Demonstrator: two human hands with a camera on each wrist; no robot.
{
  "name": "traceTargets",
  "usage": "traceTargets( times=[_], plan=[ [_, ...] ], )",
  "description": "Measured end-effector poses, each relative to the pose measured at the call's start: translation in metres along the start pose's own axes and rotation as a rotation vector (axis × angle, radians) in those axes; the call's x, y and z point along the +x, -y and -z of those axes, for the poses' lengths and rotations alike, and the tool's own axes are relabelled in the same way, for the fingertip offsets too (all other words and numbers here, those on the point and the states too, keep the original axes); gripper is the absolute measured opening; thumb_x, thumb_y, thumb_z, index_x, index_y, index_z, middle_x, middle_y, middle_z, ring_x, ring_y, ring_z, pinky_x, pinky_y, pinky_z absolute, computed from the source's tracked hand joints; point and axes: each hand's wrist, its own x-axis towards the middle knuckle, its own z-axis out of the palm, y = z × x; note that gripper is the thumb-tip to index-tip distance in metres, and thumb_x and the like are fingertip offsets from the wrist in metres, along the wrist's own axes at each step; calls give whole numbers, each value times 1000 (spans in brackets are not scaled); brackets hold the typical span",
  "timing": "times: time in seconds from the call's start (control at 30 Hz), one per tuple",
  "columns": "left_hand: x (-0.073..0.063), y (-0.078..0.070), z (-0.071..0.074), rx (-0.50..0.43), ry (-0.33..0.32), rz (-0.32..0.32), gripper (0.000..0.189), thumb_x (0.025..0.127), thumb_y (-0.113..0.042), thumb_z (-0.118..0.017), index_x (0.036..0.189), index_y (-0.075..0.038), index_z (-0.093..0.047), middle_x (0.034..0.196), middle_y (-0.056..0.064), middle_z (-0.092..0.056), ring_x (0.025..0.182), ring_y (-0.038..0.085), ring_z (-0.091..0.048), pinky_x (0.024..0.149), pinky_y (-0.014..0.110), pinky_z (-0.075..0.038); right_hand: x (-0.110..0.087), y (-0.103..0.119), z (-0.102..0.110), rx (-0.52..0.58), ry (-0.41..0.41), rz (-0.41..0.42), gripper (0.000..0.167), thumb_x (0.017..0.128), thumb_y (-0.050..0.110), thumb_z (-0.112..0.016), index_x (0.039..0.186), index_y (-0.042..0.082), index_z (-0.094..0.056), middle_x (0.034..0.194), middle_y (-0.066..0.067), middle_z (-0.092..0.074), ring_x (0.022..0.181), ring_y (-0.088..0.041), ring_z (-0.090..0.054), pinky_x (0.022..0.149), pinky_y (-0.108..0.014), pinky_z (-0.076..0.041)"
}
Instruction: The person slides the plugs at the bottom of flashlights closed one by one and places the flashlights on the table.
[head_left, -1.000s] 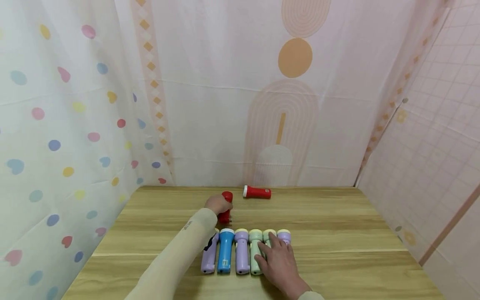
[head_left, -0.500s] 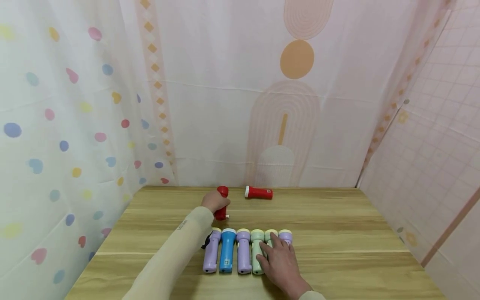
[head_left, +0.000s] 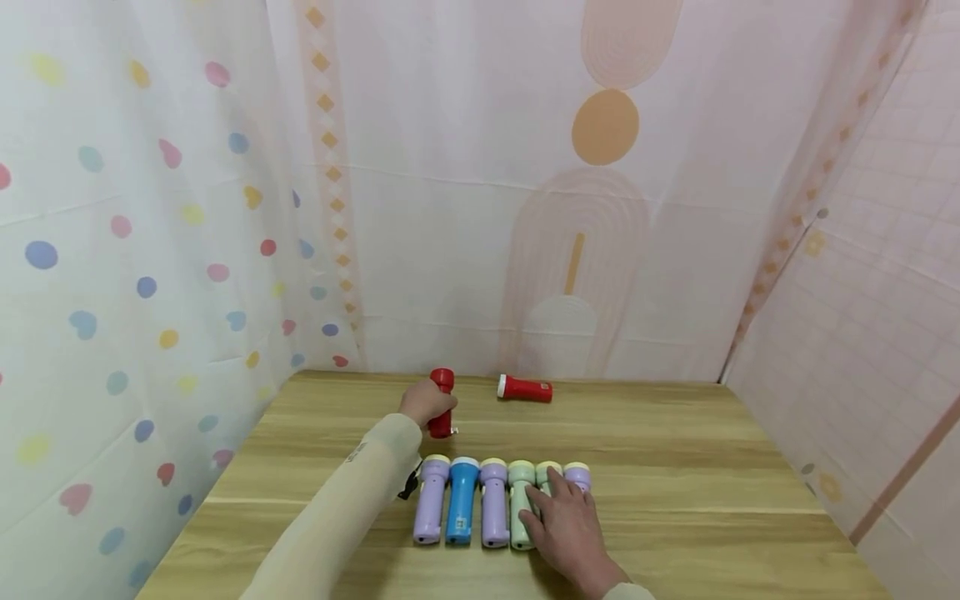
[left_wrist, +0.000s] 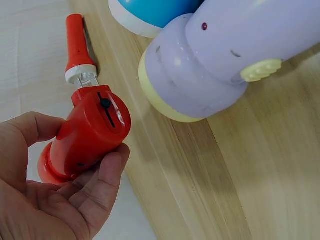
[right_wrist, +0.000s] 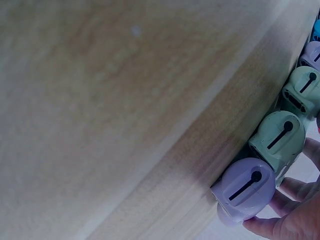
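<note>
My left hand (head_left: 426, 404) grips a red flashlight (head_left: 441, 423) behind the left end of a row of flashlights. Two metal plug prongs (left_wrist: 88, 80) stick out of its tail in the left wrist view. From the left, the row has a purple flashlight (head_left: 430, 508), a blue flashlight (head_left: 462, 504), another purple flashlight (head_left: 493, 504), a green flashlight (head_left: 521, 504), a second green flashlight (head_left: 549, 473) and a purple flashlight (head_left: 577, 475). Across the right end of the row rests my right hand (head_left: 568, 529), fingers spread, partly hiding the last two.
Another red flashlight (head_left: 527, 389) with a white head lies sideways near the back edge of the wooden table (head_left: 675, 483). Patterned curtains (head_left: 435, 250) hang close behind the table and along both sides.
My left hand has carried the red flashlight a little to the left and back, farther from the row. The right hand stays on the row. The head view has shifted slightly.
</note>
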Motion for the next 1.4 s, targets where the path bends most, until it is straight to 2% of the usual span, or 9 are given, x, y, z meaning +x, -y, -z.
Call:
traceTargets(
  times=[0.17,0.4,0.6,0.93,1.23,1.4],
  plan=[
    [-5,1,4,-13,3,-6,28,87,-19,-66,98,5,-59,85,15,-60,70,27,-60,67,44,-59,-1,-1,-1,4,-16,7,40,94,39,-66,124,13,-70,139,-23,-50,122,-44,-50,97,-66,-37],
    [-10,9,6,-104,2,-5,28,87,-18,-66,101,5,-59,89,16,-62,73,26,-61,67,44,-59,-1,-1,-2,-1,-29,20,40,94,39,-65,123,12,-70,139,-23,-51,121,-44,-51,96,-67,-38],
    [-15,13,5,-133,-6,-24,27,84,-18,-64,99,3,-59,88,15,-63,70,25,-60,68,45,-59,-2,-2,0,-1,-31,21,40,94,39,-65,123,12,-70,139,-23,-51,122,-45,-50,97,-67,-37],
    [-26,12,4,-241,41,-44,38,87,-19,-68,114,6,-57,98,18,-62,81,29,-63,67,44,-59,-3,0,2,-3,-16,15,40,94,40,-65,123,12,-70,139,-23,-51,122,-44,-50,97,-68,-37],
    [-33,12,5,-316,56,-55,30,86,-18,-68,102,5,-56,89,17,-62,71,26,-65,67,44,-59,-2,-1,1,-5,-2,9,41,94,40,-65,124,12,-69,140,-23,-50,123,-44,-50,98,-68,-36],
    [-39,10,4,-361,91,-46,28,88,-17,-67,101,4,-54,90,17,-62,72,26,-66,72,47,-59,-3,-1,0,-7,-9,10,41,94,40,-65,124,12,-70,140,-23,-50,123,-45,-50,97,-68,-36]
  ],
)
